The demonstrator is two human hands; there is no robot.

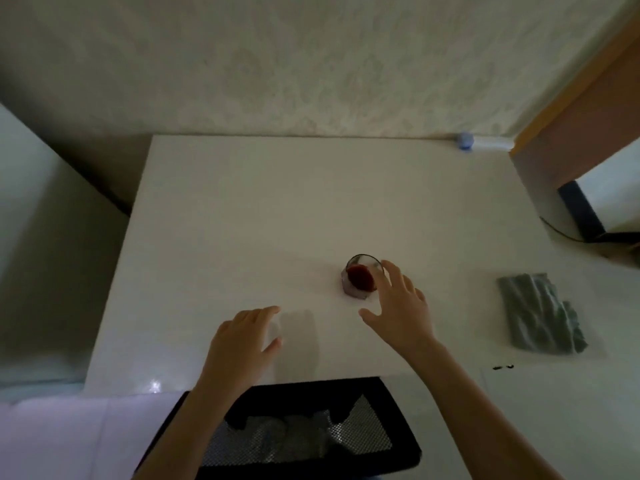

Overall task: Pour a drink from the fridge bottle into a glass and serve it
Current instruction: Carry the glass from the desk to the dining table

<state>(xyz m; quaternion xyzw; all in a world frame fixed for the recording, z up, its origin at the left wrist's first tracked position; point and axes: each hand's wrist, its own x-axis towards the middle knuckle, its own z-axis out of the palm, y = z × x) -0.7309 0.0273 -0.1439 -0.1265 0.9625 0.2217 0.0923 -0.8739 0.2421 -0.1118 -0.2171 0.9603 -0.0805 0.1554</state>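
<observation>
A glass with dark red drink in it stands on the white counter, near the middle. The right hand is just beside the glass, fingers spread wide apart, and its fingertips are at the rim; I cannot tell if they touch it. The left hand is over the counter, loosely curled, and holds nothing. A gray cloth lies far to the right. A black mesh chair back is at the near edge.
</observation>
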